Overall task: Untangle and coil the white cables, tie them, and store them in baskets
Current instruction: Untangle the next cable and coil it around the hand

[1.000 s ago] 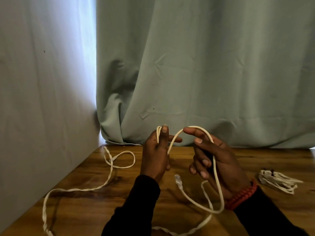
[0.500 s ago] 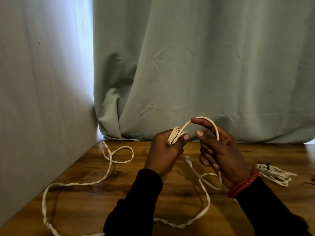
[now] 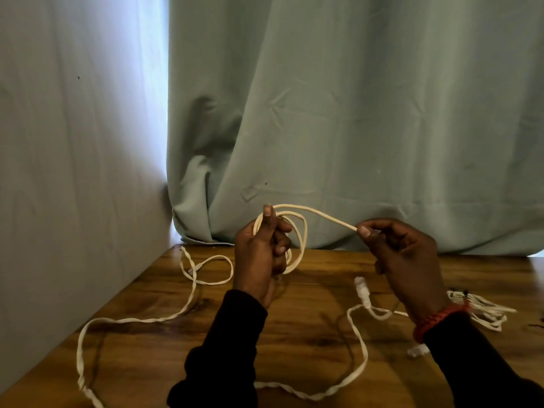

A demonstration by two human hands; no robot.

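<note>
My left hand [image 3: 262,251] grips a small coil of white cable [image 3: 300,240], held upright above the wooden table [image 3: 294,343]. From the coil's top a taut stretch of the cable [image 3: 323,216] runs right to my right hand [image 3: 403,260], which pinches it between thumb and fingers. Below my right hand the cable drops past a white plug [image 3: 360,287]. It then trails in a long twisted loop [image 3: 132,320] across the table to the left. A bundled white cable [image 3: 482,310] lies on the table behind my right wrist.
A pale green curtain [image 3: 353,128] hangs at the back of the table and a grey wall [image 3: 73,172] closes the left side. A second white plug [image 3: 418,351] lies by my right sleeve. No basket is in view.
My right hand has moved right, away from my left hand, and drawn a straight stretch of cable out from the coil. The coil in my left hand shows more turns.
</note>
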